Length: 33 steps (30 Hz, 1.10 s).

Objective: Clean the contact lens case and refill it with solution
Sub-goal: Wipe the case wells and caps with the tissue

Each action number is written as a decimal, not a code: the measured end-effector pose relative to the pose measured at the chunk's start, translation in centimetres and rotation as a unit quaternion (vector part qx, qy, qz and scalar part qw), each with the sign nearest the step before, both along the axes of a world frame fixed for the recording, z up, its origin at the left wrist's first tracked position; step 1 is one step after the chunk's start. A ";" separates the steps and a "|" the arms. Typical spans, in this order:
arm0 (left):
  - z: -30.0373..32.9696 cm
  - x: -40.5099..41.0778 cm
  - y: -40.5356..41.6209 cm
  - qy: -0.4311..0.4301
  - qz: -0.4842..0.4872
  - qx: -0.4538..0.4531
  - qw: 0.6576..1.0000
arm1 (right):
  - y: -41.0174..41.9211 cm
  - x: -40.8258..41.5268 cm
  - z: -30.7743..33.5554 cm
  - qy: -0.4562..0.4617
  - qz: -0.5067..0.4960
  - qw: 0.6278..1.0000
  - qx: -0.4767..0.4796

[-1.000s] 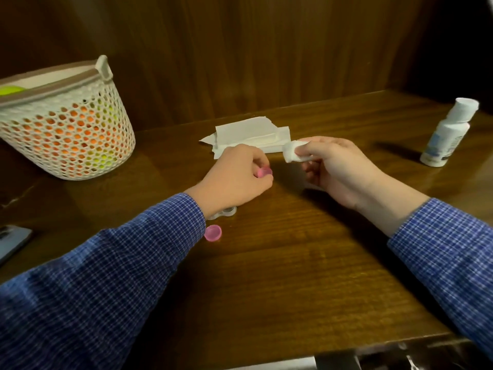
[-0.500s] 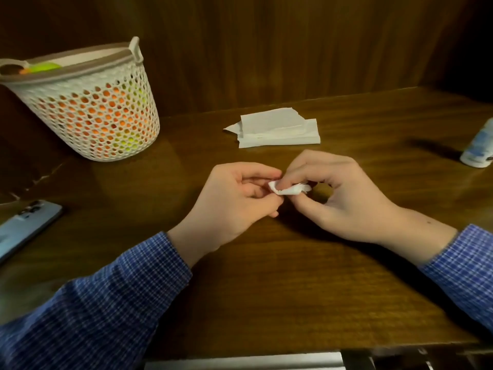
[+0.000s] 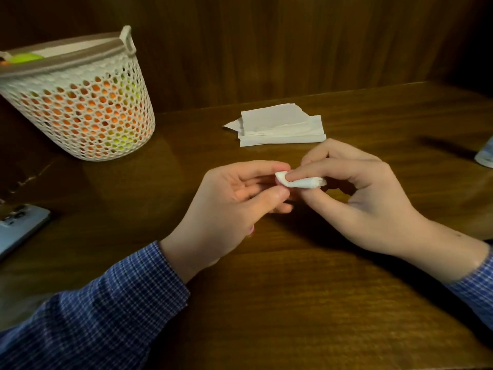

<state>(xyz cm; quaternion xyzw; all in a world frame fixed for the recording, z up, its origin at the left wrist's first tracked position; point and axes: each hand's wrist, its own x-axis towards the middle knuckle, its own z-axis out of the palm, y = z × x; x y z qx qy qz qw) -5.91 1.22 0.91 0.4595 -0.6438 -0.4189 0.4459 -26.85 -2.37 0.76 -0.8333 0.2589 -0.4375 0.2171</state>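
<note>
left hand (image 3: 226,206) at centre, fingers curled, pinching a pink cap (image 3: 277,180), mostly hidden. right hand (image 3: 368,201) at 3 o'clock of it, thumb and forefinger pinching a tissue wad (image 3: 298,182) against the cap. tissues (image 3: 280,126) at 12, basket (image 3: 80,102) at 10, bottle (image 3: 485,156) at far 3.

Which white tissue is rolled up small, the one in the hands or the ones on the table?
The tissue piece pinched by the right hand is rolled up small. The tissue stack lies flat and unfolded by the wall.
</note>
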 end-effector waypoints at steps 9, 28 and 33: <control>0.2 -0.1 0.0 0.069 -0.015 0.021 0.997 | -0.2 0.0 -0.3 0.016 -0.004 0.997 -0.071; 0.8 0.3 0.0 0.082 -0.097 0.182 0.975 | -1.2 -1.8 1.0 0.101 0.122 0.984 0.087; 1.8 0.7 -0.4 0.155 -0.157 0.331 0.917 | -0.8 -1.6 0.7 0.125 0.096 0.983 -0.098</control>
